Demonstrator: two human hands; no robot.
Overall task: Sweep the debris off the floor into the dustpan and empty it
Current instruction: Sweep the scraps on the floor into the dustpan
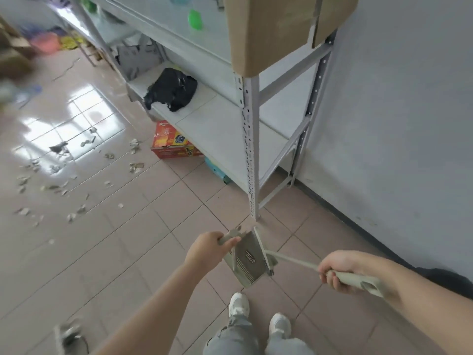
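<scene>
Sweeping has not begun, by the look of it: this is the step of getting the tools ready, with the scattered grey-white paper debris (84,172) lying on the glossy beige tiled floor (128,239) at the far left, well apart from the person. The beige plastic dustpan with a comb-toothed edge (247,262) hangs tilted above the tiles near the feet, just right of the left hand (208,249), whose fingers are wrapped round a short beige handle stub (226,238) at the pan's far-left corner. The right hand (337,271) is clenched round a long beige pole handle (294,262) that meets the pan's right side — whether that pole belongs to the broom or the pan I cannot tell. The next move probably calls for parting the two pieces, carrying them far left to the scraps and setting the pan's lip flat on the tile.
</scene>
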